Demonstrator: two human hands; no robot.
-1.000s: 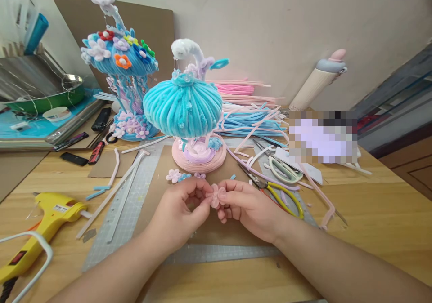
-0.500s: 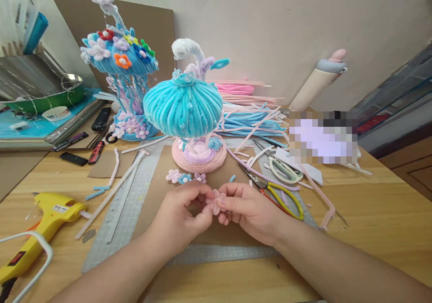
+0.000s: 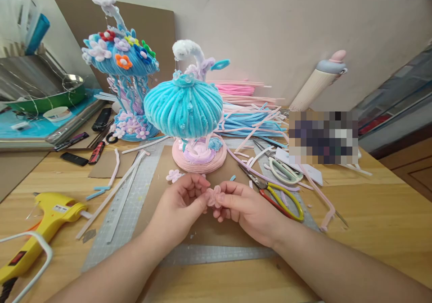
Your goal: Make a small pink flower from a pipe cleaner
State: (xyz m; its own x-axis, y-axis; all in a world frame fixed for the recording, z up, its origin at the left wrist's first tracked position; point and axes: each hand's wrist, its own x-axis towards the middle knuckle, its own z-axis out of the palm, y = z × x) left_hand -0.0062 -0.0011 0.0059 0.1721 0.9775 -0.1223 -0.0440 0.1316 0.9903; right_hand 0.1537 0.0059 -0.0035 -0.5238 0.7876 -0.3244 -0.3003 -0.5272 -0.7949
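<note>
Head view: both hands pinch a pink flower

The wooden desk [image 3: 371, 213] carries a turquoise dome model [image 3: 183, 107] at 12 o'clock and a yellow glue gun [image 3: 40, 224] at 9 o'clock. Centre, left hand [image 3: 178, 208] and right hand [image 3: 248, 206] pinch one small pink flower [image 3: 215, 196] between fingertips.

Home craft workbench. Wooden tabletop [image 3: 371, 213] against plain wall. Yellow glue gun [image 3: 40, 224] at left edge, cutting mat [image 3: 128, 213] under cardboard sheet, pliers [image 3: 280, 197] with yellow-red handles. Loose pile of pipe cleaners [image 3: 249, 114] behind. Two chenille jellyfish models: blue dome [image 3: 184, 107], flowered one [image 3: 119, 60]. Metal pan [image 3: 43, 94] far left.
</note>
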